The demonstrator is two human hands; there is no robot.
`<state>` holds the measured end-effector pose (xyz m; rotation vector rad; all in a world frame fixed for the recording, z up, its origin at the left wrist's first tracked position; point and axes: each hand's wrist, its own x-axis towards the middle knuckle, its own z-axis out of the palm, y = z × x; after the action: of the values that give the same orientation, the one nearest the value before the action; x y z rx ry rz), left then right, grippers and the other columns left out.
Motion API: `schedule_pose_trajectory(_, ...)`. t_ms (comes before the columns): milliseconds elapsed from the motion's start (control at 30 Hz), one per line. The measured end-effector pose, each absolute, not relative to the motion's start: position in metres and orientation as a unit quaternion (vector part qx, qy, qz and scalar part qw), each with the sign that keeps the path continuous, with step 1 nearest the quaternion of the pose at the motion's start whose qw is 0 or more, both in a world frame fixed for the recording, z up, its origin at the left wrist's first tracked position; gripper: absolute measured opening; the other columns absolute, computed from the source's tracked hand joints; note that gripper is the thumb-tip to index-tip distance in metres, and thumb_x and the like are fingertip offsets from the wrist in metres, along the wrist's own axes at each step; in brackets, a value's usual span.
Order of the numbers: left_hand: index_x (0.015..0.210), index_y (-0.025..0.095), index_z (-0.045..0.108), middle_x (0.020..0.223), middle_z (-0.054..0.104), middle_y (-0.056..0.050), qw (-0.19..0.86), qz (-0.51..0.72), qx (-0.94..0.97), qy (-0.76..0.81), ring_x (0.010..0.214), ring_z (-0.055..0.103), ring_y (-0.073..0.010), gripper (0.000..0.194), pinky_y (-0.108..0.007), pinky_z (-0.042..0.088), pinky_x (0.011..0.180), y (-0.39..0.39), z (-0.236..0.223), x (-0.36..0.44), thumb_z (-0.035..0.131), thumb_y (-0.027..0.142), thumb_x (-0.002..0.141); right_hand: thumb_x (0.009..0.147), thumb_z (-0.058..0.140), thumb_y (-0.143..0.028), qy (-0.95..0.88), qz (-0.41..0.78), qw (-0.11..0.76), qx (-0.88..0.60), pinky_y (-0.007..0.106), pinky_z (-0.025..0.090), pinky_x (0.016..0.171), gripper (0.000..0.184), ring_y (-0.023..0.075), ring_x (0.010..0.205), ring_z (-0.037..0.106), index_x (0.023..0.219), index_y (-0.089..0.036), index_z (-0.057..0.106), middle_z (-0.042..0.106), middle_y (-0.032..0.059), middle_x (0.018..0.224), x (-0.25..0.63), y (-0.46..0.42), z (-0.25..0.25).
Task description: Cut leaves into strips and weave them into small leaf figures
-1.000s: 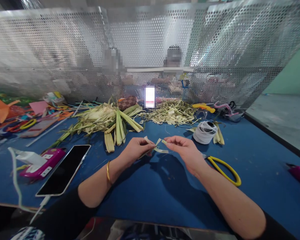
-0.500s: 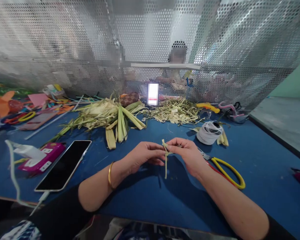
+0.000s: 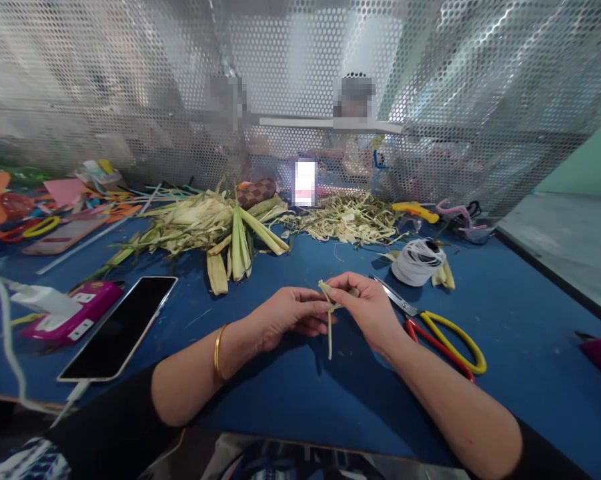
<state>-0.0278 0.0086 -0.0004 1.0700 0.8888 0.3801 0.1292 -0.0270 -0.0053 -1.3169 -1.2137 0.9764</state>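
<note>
A thin pale-green husk strip (image 3: 330, 339) hangs down between my hands, above the blue table. My left hand (image 3: 300, 310) pinches it between thumb and fingers from the left; a gold bangle circles that wrist. From the other side, my right hand (image 3: 357, 303) grips the strip's upper folded end, thumb and index finger pressed together. Fingers partly hide how the strip is folded or knotted. Scissors (image 3: 420, 313) with one yellow and one red handle lie just right of my right hand. Behind them stands a spool of white string (image 3: 417, 262).
Dried husk leaves (image 3: 195, 223) lie at the back left, with shredded husk trimmings (image 3: 355, 219) beside them. A phone (image 3: 120, 327) and a magenta power strip (image 3: 75, 313) with cables sit at left. A perforated metal screen (image 3: 300, 60) closes off the back; a person is behind it.
My right hand has shifted slightly left and tilted, its fingers moving over the strip's top. More of the scissors shows now. The whole view has shifted a little.
</note>
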Motion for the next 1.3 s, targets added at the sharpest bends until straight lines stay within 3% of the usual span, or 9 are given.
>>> schedule_pose_trajectory(267, 0.088, 0.017, 0.069, 0.085, 0.075, -0.008, 0.77, 0.158, 0.472, 0.399, 0.075, 0.07, -0.0164, 0.033, -0.026, 0.05, 0.071, 0.006, -0.002, -0.027, 0.079, 0.035, 0.062, 0.077, 0.062, -0.03, -0.573, 0.352, 0.51, -0.536, 0.027, 0.044, 0.059, 0.011, 0.0129, 0.059, 0.054, 0.075, -0.019, 0.066, 0.064, -0.0002, 0.066, 0.129, -0.026, -0.01)
schedule_pose_trajectory(400, 0.086, 0.016, 0.072, 0.08, 0.074, -0.008, 0.734, 0.233, 0.475, 0.426, 0.071, 0.069, -0.0157, 0.037, -0.025, 0.05, 0.069, 0.008, -0.001, -0.026, 0.081, 0.04, 0.059, 0.082, 0.059, -0.024, -0.662, 0.189, 0.516, -0.51, 0.033, 0.045, 0.078, 0.008, 0.0187, 0.085, 0.06, 0.075, -0.021, 0.062, 0.064, 0.0042, 0.088, 0.143, -0.028, 0.002)
schedule_pose_trajectory(467, 0.084, 0.014, 0.072, 0.078, 0.073, -0.008, 0.715, 0.271, 0.478, 0.433, 0.068, 0.068, -0.0149, 0.039, -0.026, 0.05, 0.069, 0.007, 0.0, -0.025, 0.081, 0.042, 0.058, 0.083, 0.058, -0.022, -0.715, 0.117, 0.475, -0.499, 0.035, 0.042, 0.082, 0.007, 0.02, 0.091, 0.058, 0.078, -0.022, 0.062, 0.061, 0.0048, 0.091, 0.148, -0.03, 0.008)
schedule_pose_trajectory(633, 0.082, 0.013, 0.074, 0.074, 0.072, -0.007, 0.696, 0.311, 0.479, 0.436, 0.063, 0.066, -0.0144, 0.042, -0.027, 0.052, 0.069, 0.006, 0.002, -0.023, 0.082, 0.044, 0.055, 0.083, 0.059, -0.017, -0.793, 0.067, 0.323, -0.512, 0.033, 0.036, 0.073, 0.006, 0.0177, 0.078, 0.055, 0.078, -0.021, 0.061, 0.06, 0.0023, 0.081, 0.148, -0.034, 0.01)
schedule_pose_trajectory(900, 0.083, 0.013, 0.073, 0.079, 0.073, -0.008, 0.693, 0.306, 0.506, 0.411, 0.068, 0.067, -0.0154, 0.036, -0.028, 0.052, 0.071, 0.007, -0.001, -0.024, 0.079, 0.042, 0.062, 0.083, 0.059, -0.015, -0.777, 0.086, 0.286, -0.554, 0.031, 0.034, 0.073, 0.01, 0.0163, 0.075, 0.055, 0.073, -0.02, 0.058, 0.06, 0.0009, 0.078, 0.144, -0.033, 0.006)
schedule_pose_trajectory(1300, 0.074, 0.014, 0.073, 0.066, 0.068, -0.002, 0.661, 0.296, 0.559, 0.404, 0.068, 0.066, -0.0153, 0.014, -0.03, 0.053, 0.077, 0.006, 0.006, -0.024, 0.064, 0.026, 0.071, 0.082, 0.06, -0.016, -0.75, 0.145, 0.288, -0.577, 0.029, 0.036, 0.067, 0.013, 0.0166, 0.072, 0.055, 0.069, -0.02, 0.059, 0.058, 0.0005, 0.072, 0.145, -0.031, 0.005)
